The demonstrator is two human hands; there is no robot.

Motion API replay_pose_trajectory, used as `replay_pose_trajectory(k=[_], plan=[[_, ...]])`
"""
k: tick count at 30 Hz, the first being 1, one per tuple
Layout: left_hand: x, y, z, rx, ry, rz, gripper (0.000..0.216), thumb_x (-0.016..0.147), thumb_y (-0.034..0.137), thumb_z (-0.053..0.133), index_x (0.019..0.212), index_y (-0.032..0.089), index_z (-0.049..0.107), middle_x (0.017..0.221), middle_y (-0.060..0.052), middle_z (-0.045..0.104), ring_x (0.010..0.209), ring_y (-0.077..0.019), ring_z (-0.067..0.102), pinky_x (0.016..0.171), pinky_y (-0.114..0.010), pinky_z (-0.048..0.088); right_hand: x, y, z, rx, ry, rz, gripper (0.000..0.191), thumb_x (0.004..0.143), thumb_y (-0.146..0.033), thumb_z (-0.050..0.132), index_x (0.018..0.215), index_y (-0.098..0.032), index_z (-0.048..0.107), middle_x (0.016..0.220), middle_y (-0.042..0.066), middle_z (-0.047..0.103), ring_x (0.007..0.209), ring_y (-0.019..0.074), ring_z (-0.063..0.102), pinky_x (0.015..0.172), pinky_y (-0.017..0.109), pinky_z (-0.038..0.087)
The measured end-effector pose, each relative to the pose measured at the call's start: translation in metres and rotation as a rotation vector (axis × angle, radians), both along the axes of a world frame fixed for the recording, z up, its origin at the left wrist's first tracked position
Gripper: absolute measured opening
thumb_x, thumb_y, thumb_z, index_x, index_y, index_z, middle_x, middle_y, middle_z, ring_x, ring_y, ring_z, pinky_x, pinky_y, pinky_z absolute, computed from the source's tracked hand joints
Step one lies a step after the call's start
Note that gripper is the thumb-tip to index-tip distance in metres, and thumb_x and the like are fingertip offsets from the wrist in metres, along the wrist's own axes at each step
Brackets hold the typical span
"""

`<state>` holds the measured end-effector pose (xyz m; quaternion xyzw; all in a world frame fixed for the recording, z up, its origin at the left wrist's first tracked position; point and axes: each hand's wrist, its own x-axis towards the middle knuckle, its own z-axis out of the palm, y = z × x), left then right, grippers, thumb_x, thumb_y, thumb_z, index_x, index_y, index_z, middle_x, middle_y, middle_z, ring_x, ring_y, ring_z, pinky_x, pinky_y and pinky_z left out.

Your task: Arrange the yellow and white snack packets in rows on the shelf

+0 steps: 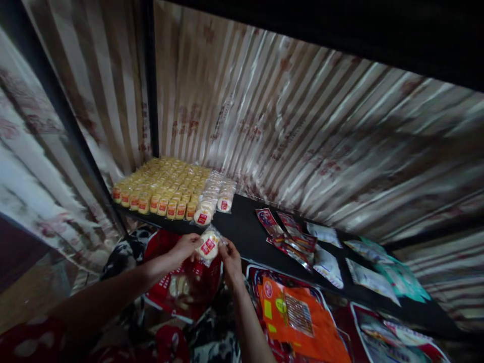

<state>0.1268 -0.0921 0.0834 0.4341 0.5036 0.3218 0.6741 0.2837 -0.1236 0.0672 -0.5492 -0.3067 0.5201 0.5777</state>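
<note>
Your left hand [186, 248] and right hand [229, 258] both grip a round pale clear-wrapped cake [208, 246] just off the black shelf's [245, 229] front edge.

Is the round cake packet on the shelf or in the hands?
In the hands: both the left hand and right hand hold the packet below the shelf.

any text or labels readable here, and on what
None can be read.
Round clear-wrapped cake held by left hand and right hand: red label, blurred.
Yellow wrapped cakes on black shelf: red labels, too small.
Orange flat packet: print blurred.
</note>
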Motion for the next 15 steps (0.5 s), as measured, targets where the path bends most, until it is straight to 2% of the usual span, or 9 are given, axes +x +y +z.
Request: replay_pose_trajectory(k=[5,11,15], plan=[[0.03,0.011,-0.002,-0.018,0.003,0.101,0.024,0.076,0.036,0.062,0.083,0.013,0.059,0.058,0.002,0.061,0.044,-0.0086,0.052,0.042,-0.019,0.034,0.01,0.004,-0.012,-0.013,0.181,-0.058,0.045,0.062,-0.045,0.073,0.095,-0.017,0.062,0.08,0.004,0.072,0.067,0.0172,0.065,0.065,0.029,0.05],[0.07,0.018,-0.009,0.005,-0.091,0.166,0.018,0.081,0.032,0.055,0.084,0.014,0.057,0.059,0.002,0.061,0.047,-0.0089,0.053,0.044,-0.019,0.037,0.037,0.014,-0.018,0.036,-0.07,-0.11,0.043,0.062,-0.04,0.073,0.096,-0.016,0.064,0.09,0.005,0.072,0.079,0.018,0.064,0.076,0.03,0.049],[0.092,0.032,-0.009,-0.008,-0.062,0.192,0.017,0.086,0.025,0.047,0.092,0.012,0.055,0.066,0.0,0.06,0.048,-0.0072,0.052,0.047,-0.018,0.04,0.052,0.031,-0.02,0.042,-0.188,-0.155,0.044,0.066,-0.042,0.068,0.1,-0.015,0.063,0.094,0.006,0.072,0.084,0.0193,0.064,0.079,0.031,0.047]])
